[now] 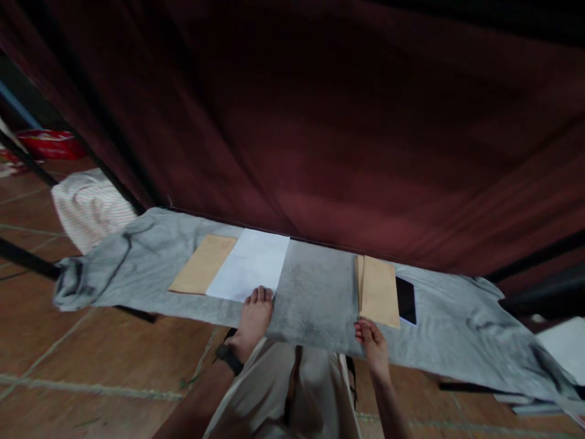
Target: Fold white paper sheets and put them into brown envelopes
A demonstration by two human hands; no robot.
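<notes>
My left hand (pixel 257 314) rests palm down on the near right corner of a white sheet of paper (pixel 251 265), its fingers lying on the sheet. The paper overlaps the right side of a brown envelope (pixel 203 265). At the near left corner of a small stack of brown envelopes (pixel 380 291), my right hand (pixel 371 338) pinches an edge with thumb and fingertips. The stack's left edges are slightly fanned. A dark phone (pixel 406 300) lies partly under the stack's right side.
A grey cloth (pixel 315 286) covers the long, narrow surface. Behind it hangs a dark red curtain (pixel 292 152). A striped cloth (pixel 94 204) lies at the left, with a red bag (pixel 52 144) beyond. Metal bars flank both ends above the tiled floor (pixel 114 366).
</notes>
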